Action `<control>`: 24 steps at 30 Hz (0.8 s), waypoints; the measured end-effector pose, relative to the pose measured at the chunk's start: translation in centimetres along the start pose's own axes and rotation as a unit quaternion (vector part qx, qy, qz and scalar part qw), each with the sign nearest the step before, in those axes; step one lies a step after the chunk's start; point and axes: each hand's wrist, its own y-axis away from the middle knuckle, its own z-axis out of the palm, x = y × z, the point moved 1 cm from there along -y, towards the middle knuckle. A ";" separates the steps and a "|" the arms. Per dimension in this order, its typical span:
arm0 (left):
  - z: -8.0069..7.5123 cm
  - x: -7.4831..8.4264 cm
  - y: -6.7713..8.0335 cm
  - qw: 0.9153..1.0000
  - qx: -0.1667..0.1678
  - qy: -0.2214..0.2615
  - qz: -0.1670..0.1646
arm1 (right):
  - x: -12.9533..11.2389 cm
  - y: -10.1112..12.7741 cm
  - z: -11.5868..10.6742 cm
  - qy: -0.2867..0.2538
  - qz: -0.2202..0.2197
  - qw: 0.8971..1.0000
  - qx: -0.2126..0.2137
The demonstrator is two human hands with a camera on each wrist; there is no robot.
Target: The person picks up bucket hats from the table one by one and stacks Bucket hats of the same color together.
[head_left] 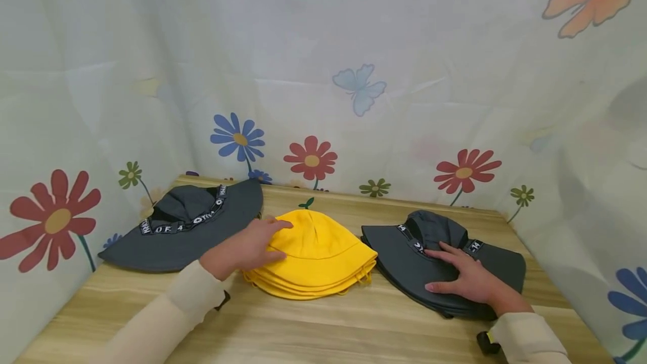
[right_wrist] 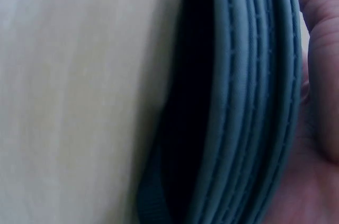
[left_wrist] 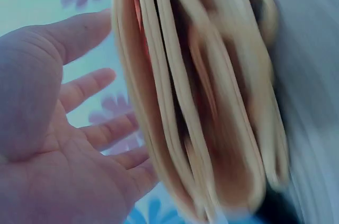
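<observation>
A stack of yellow bucket hats (head_left: pixel 313 251), a green sprout on its top, sits mid-table. My left hand (head_left: pixel 247 246) is at the left side of the stack, thumb and fingers spread. In the left wrist view that hand (left_wrist: pixel 63 144) lies beside the layered brims (left_wrist: pixel 169 97), its palm showing. To the right is a stack of dark grey bucket hats (head_left: pixel 404 274) with lettered bands. My right hand (head_left: pixel 470 280) rests on the top one with its fingers extended. The right wrist view shows several stitched brims (right_wrist: pixel 249 86) next to the right thumb (right_wrist: pixel 323 75).
Another dark grey hat (head_left: pixel 202 235) with a lettered band lies at the back left, its brim beside my left wrist. The wooden table (head_left: pixel 323 330) backs onto a white curtain (head_left: pixel 404 27) printed with flowers and butterflies.
</observation>
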 end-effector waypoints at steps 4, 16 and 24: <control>-2.6 -3.3 1.8 0.999 0.039 0.009 -0.015 | -0.4 -0.4 0.1 -0.001 0.001 1.000 -0.004; -6.4 -14.0 4.8 0.982 0.018 -0.013 -0.185 | -0.5 -0.3 -0.1 0.009 -0.010 1.000 -0.020; -6.9 -17.3 5.1 0.959 0.018 -0.006 -0.282 | -0.2 -0.3 -0.3 0.028 -0.016 0.999 -0.019</control>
